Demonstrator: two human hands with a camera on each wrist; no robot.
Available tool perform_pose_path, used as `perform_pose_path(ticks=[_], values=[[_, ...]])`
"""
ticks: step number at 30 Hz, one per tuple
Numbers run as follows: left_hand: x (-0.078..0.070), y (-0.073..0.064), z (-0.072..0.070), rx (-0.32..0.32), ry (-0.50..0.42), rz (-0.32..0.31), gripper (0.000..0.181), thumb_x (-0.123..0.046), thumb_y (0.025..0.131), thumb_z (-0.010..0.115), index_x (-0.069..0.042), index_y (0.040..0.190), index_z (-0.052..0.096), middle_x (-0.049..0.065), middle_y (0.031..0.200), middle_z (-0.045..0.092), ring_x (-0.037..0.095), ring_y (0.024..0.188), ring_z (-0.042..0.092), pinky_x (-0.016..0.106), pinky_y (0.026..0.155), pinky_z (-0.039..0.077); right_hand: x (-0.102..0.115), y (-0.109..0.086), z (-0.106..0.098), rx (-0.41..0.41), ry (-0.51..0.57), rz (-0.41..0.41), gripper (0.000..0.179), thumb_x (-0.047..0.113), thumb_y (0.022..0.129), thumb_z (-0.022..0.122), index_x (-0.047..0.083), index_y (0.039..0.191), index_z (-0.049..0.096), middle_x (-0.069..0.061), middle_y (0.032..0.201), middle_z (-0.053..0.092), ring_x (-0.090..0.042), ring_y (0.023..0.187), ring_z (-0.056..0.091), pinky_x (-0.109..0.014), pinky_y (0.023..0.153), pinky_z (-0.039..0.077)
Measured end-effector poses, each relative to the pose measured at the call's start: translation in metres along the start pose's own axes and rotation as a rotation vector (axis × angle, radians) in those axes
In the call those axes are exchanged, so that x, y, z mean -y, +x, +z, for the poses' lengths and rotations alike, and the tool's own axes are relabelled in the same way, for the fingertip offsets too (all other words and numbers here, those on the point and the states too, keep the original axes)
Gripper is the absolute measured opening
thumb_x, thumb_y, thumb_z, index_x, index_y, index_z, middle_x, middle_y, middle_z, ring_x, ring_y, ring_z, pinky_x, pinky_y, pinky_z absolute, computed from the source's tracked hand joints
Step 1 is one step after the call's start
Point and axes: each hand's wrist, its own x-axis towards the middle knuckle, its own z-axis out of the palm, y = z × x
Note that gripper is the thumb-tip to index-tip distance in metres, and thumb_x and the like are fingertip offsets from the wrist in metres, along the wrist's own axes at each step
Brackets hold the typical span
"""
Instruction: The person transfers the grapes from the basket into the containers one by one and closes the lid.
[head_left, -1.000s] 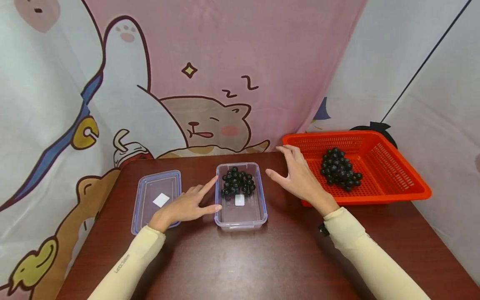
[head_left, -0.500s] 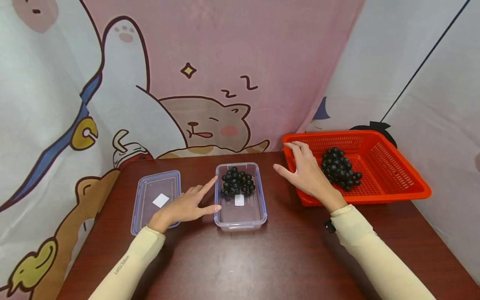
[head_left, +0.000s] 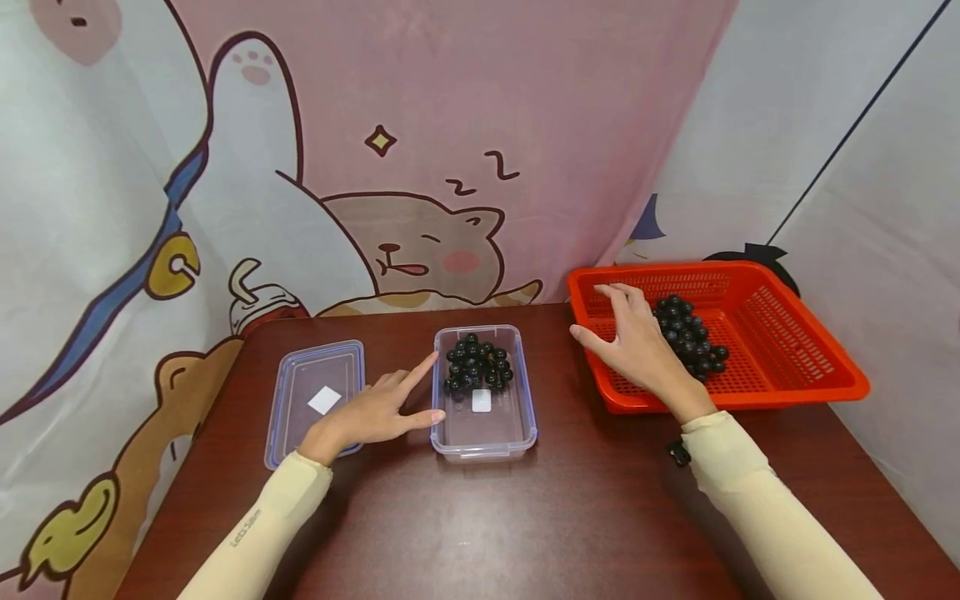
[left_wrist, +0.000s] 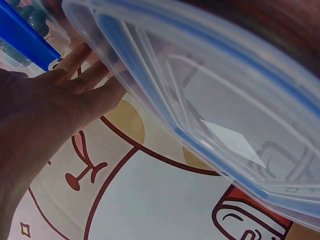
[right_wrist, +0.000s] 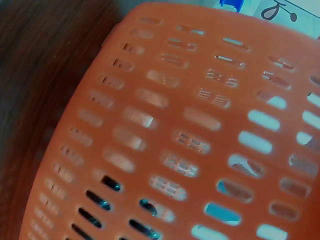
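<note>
Pink and white cloth (head_left: 570, 125), printed with cartoon animals, is hung behind the table (head_left: 465, 533), whose top is finished in dark reddish brown. Cream sleeves (head_left: 757, 492) are worn on both arms, which are stretched in from the near edge; small lettering is printed on the left one. By the far right corner, a red slotted basket (head_left: 795, 397) is placed. Toward the far left corner, a clear lid (head_left: 303, 375) bordered in blue is laid, its near right part covered by the left hand. Near the middle of the far edge, a clear container (head_left: 480, 432) with a blue-trimmed rim is set.

The left hand (head_left: 378, 412) is held with index finger and thumb spread, their tips brought to the container's left wall, apparently touching it. The right hand (head_left: 637, 346) is held over the basket's left side, thumb parted from loosely bent fingers, nothing being gripped; whether the rim is touched cannot be told. One bunch of dark grapes (head_left: 693, 337) is rested on the basket's floor, partly hidden by that hand; a smaller bunch (head_left: 476, 362) is contained in the far half of the container. White square stickers (head_left: 325, 400) are seen at the lid and container.
</note>
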Motion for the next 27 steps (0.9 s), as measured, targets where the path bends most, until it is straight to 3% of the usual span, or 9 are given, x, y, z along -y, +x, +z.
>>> perform_pose_path(ticks=[16, 27], values=[[0.0, 0.003, 0.0, 0.003, 0.004, 0.003, 0.101, -0.077, 0.101, 0.059, -0.038, 0.177, 0.006, 0.021, 0.17, 0.037, 0.047, 0.153, 0.036, 0.078, 0.11, 0.037, -0.022, -0.004, -0.016, 0.038, -0.05, 0.038, 0.096, 0.06, 0.099, 0.074, 0.003, 0.166, 0.036, -0.031, 0.167, 0.028, -0.056, 0.148, 0.032, -0.083, 0.11, 0.03], [0.001, 0.001, 0.0, 0.002, 0.007, -0.01, 0.1, -0.077, 0.1, 0.058, -0.04, 0.177, 0.005, 0.023, 0.171, 0.035, 0.049, 0.154, 0.034, 0.079, 0.11, 0.037, -0.035, -0.006, -0.027, 0.035, -0.094, 0.047, 0.097, 0.061, 0.097, 0.075, 0.002, 0.164, 0.038, -0.034, 0.164, 0.03, -0.06, 0.145, 0.031, -0.084, 0.107, 0.022]])
